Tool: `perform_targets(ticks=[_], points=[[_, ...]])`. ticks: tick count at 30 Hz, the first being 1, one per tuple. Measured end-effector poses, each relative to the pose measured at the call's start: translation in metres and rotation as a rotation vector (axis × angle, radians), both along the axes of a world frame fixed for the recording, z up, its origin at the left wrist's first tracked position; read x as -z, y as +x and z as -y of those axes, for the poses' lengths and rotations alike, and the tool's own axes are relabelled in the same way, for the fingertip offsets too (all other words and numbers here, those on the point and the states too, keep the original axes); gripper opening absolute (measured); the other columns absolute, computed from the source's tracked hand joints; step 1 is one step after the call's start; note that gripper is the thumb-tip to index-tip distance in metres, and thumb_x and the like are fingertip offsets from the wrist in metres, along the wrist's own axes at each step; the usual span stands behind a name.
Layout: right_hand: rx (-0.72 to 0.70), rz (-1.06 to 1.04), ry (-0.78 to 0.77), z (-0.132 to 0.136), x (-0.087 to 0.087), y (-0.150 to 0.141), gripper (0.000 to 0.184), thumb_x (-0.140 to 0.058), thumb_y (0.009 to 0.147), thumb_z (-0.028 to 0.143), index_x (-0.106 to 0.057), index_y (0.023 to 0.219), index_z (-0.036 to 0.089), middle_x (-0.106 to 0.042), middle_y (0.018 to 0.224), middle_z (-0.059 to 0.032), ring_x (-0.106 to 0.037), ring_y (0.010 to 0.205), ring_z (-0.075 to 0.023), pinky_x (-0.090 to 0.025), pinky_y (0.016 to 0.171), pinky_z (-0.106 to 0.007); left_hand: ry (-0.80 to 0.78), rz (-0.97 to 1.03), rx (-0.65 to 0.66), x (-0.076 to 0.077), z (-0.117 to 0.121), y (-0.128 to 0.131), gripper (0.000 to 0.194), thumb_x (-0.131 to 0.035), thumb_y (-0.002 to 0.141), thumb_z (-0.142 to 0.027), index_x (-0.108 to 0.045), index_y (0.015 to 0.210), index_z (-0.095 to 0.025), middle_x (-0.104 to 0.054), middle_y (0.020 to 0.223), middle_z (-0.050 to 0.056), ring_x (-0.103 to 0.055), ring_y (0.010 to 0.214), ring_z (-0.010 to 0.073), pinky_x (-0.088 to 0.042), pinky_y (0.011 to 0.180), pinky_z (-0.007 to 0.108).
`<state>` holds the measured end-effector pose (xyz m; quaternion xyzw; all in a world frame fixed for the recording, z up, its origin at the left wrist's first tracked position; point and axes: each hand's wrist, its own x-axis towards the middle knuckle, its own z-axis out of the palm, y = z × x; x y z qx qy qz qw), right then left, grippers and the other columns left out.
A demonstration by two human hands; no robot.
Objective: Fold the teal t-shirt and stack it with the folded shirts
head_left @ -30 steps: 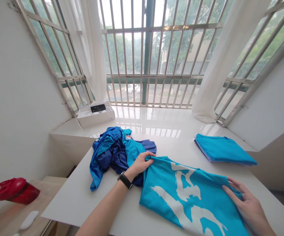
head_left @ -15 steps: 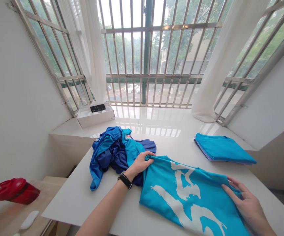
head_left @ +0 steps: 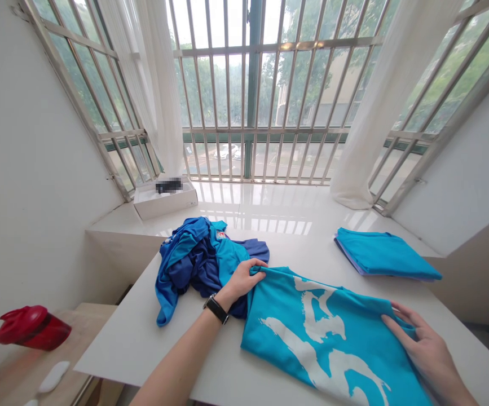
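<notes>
A turquoise T-shirt [head_left: 286, 321] with large white brush-stroke lettering lies partly folded on the white table [head_left: 142, 349]. My left hand [head_left: 244, 280], with a black band on its wrist, pinches the shirt's far left corner. At the far right corner, my right hand [head_left: 426, 344] grips the edge, thumb on top and fingers behind the cloth. Just beyond my left hand is a crumpled heap of blue and navy clothes [head_left: 197, 259]. To the far right rests a neat stack of folded clothes [head_left: 386, 254], turquoise on top with a purple layer below.
A white box [head_left: 166, 203] with a blurred dark object on it stands on the window ledge [head_left: 265, 203]. Low on the left are a red container [head_left: 35, 328] and a white oval object [head_left: 53, 376] on a wooden surface. White curtains [head_left: 155, 96] hang by the barred window.
Both hands keep their hold on the T-shirt, almost unmoved. The view has shifted very slightly.
</notes>
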<state>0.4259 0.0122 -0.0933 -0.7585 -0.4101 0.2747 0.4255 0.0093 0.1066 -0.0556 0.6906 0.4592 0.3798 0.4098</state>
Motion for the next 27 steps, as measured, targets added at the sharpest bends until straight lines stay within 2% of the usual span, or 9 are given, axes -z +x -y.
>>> perform_targets(ticks=[6,10,14,18,20,24,27], points=[[-0.021,0.032,0.065,0.005,0.005,-0.004,0.065,-0.070,0.066,0.063,-0.064,0.120,0.026,-0.071,0.116,-0.0091,-0.067,0.104,-0.0336,-0.060,0.068,-0.035,0.101,0.006,-0.017,0.006,-0.002,0.000,0.020,-0.062,0.084,-0.019,-0.070,0.102,-0.019,-0.073,0.107,0.004,-0.066,0.104,0.0213,-0.050,0.096,0.033],[-0.023,0.256,0.138,0.002,0.013,-0.003,0.053,-0.061,0.073,0.058,-0.064,0.114,0.024,-0.073,0.108,-0.0088,-0.067,0.102,-0.0311,-0.056,0.085,-0.043,0.179,-0.097,-0.050,0.009,-0.002,-0.001,0.025,-0.059,0.083,-0.013,-0.067,0.106,-0.020,-0.072,0.109,0.005,-0.067,0.105,0.0211,-0.051,0.096,0.035],[-0.009,0.422,0.140,-0.001,0.015,-0.002,0.049,-0.054,0.076,0.055,-0.064,0.110,0.021,-0.069,0.110,-0.0128,-0.065,0.100,-0.0320,-0.054,0.088,-0.047,0.297,-0.295,-0.035,0.009,0.005,-0.001,0.032,-0.057,0.085,-0.010,-0.062,0.115,-0.020,-0.069,0.117,0.007,-0.063,0.110,0.0235,-0.050,0.097,0.039],[0.001,0.422,0.191,-0.002,0.013,-0.004,0.046,-0.047,0.082,0.054,-0.064,0.109,0.021,-0.066,0.117,-0.0134,-0.063,0.105,-0.0299,-0.054,0.089,-0.043,0.460,-0.496,-0.070,-0.002,0.015,0.001,0.029,-0.055,0.086,-0.007,-0.064,0.109,-0.020,-0.067,0.116,0.007,-0.059,0.112,0.0262,-0.048,0.096,0.041],[-0.032,0.387,0.172,-0.004,0.013,-0.005,0.048,-0.047,0.084,0.056,-0.063,0.112,0.021,-0.066,0.120,-0.0131,-0.064,0.107,-0.0292,-0.053,0.091,-0.043,0.494,-0.569,-0.079,-0.011,0.017,0.005,0.024,-0.055,0.088,-0.010,-0.065,0.108,-0.021,-0.068,0.114,0.007,-0.059,0.111,0.0266,-0.046,0.095,0.041],[-0.218,0.396,0.100,-0.015,0.008,-0.005,0.055,-0.053,0.083,0.057,-0.059,0.123,0.020,-0.069,0.118,-0.0126,-0.064,0.108,-0.0291,-0.050,0.097,-0.044,0.446,-0.715,0.017,-0.026,0.009,0.016,0.025,-0.057,0.093,-0.026,-0.064,0.115,-0.019,-0.069,0.111,0.011,-0.059,0.107,0.0282,-0.044,0.092,0.040],[-0.339,0.420,0.055,-0.026,-0.005,-0.003,0.048,-0.056,0.082,0.053,-0.063,0.116,0.021,-0.070,0.113,-0.0117,-0.066,0.103,-0.0281,-0.053,0.091,-0.040,0.404,-0.840,0.115,-0.033,0.000,0.024,0.029,-0.062,0.089,-0.031,-0.066,0.115,-0.017,-0.069,0.105,0.013,-0.059,0.103,0.0307,-0.043,0.090,0.041]])
